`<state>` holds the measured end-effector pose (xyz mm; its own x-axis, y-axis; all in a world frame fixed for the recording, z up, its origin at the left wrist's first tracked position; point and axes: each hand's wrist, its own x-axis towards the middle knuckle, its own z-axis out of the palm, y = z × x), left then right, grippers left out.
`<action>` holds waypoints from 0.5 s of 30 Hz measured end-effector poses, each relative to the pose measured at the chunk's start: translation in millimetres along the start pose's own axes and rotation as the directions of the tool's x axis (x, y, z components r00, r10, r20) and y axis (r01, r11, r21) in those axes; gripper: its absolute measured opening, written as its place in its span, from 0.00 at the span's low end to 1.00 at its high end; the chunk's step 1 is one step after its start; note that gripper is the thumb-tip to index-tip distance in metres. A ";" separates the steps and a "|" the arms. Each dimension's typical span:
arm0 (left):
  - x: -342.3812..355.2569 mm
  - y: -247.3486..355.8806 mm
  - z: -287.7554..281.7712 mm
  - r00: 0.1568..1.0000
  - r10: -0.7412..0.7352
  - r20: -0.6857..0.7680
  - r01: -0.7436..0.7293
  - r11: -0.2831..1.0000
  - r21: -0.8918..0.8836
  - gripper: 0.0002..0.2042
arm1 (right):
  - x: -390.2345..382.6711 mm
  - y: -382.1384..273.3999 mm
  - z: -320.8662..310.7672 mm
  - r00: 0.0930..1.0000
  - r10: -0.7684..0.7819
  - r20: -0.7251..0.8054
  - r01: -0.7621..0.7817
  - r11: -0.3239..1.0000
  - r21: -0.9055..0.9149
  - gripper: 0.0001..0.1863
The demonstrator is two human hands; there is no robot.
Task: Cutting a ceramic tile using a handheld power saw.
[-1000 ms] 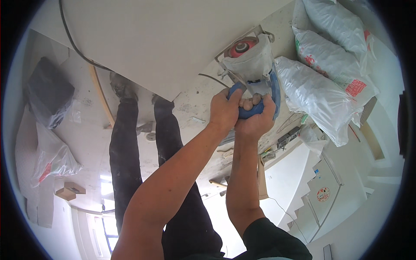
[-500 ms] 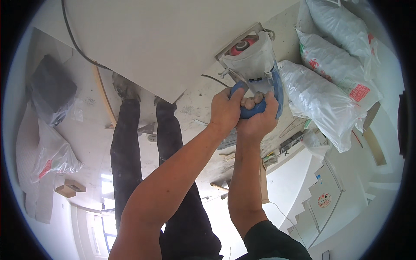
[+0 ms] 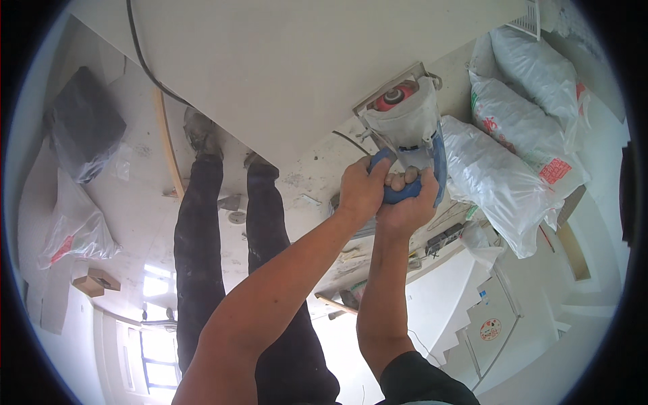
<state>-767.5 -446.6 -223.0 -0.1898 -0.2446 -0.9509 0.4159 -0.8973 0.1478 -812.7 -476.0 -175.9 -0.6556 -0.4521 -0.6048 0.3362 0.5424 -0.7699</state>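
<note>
A hand-held power saw (image 3: 405, 121) with a blue handle, a pale dust-covered housing and a metal base plate is tilted at the right edge of a large white board (image 3: 263, 61). A red round part shows in the opening of its plate. My left hand (image 3: 363, 189) is wrapped round the near left end of the blue handle. Close beside it, my right hand (image 3: 407, 210) grips the handle's right part, with dusty fingertips curled over the top. The saw's cutting edge is hidden.
Full white plastic sacks (image 3: 499, 179) are stacked right of the saw. A black cable (image 3: 138, 50) runs across the board's left side. My shoes (image 3: 202, 135) stand by the board's lower edge, near a wooden strip (image 3: 167, 138). A dark wrapped bundle (image 3: 86, 125) lies far left.
The saw, both hands and the sacks appear lower in the view, and more of the board's far right part shows. Both hands keep the same grip on the saw.
</note>
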 end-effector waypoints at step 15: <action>-8.7 2.0 -9.5 1.000 -0.026 0.017 0.027 0.999 -0.040 0.16 | -10.2 5.3 -0.8 1.000 0.006 0.024 -0.006 1.000 -0.003 0.07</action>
<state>-756.5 -442.8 -217.0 -0.2154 -0.2267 -0.9498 0.4461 -0.8881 0.1108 -804.8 -468.0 -173.7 -0.6371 -0.4657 -0.6141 0.3380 0.5472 -0.7657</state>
